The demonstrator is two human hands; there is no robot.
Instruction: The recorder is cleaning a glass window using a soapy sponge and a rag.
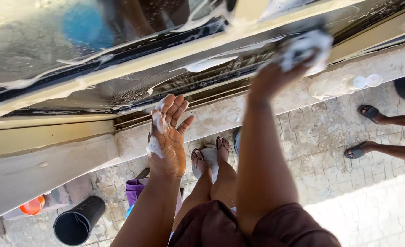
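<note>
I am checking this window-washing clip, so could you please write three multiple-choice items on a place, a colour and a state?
1. Where does the black bucket stand?
A. on the paved ground at lower left
B. on the window ledge
C. in the right hand

2. What colour is the foam on the left hand?
A. green
B. white
C. red

3. What is the right hand doing?
A. hanging empty
B. pressing a soapy cloth on the glass
C. holding a bottle

Answers: 1 A, it stands on the pavers; 2 B, white suds coat the fingers; 3 B, the cloth meets the wet pane.
</note>
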